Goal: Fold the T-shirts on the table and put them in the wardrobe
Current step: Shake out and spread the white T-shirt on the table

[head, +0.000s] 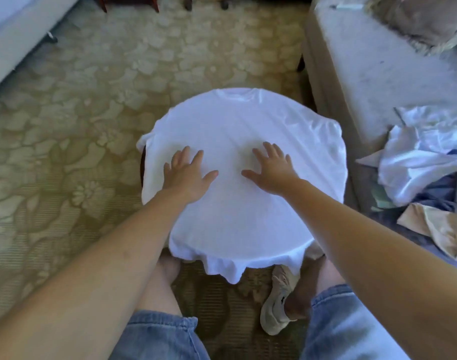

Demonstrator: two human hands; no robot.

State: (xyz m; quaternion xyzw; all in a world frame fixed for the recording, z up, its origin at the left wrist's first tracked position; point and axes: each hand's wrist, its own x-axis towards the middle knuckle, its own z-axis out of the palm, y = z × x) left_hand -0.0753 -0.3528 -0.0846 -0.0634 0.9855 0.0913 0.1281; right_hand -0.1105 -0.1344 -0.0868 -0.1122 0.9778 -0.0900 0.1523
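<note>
One white T-shirt (244, 118) lies spread over one small round table (142, 165). It covers the top so fully that only a dark sliver of the table's rim shows at the left edge. The shirt lies flat with its neckline at the far side, away from the person. Its two short sleeves spill over the left and right edges, and its hem droops off the near edge in soft folds between the person's knees. The cloth is plain, with no print showing, and mostly smooth apart from faint creases near the right sleeve.

Two bare hands rest on the shirt. The left hand (187, 175) lies palm down on the left half with its fingers straight and fanned apart, thumb pointing inward. The right hand (272, 170) mirrors it on the right half, also flat and splayed. The two thumbs are near each other but apart, and neither hand grips any cloth.

On the right, one loose pile of clothes (424, 162) sits on a grey upholstered seat (378, 61). At least three colours show in it, white, navy and cream, but how many garments it holds is hard to tell from the tangle.

The person wears denim shorts (165, 336), and one beige shoe (276, 305) shows under the table on the right foot. A floral-patterned carpet (79, 113) covers the floor.
</note>
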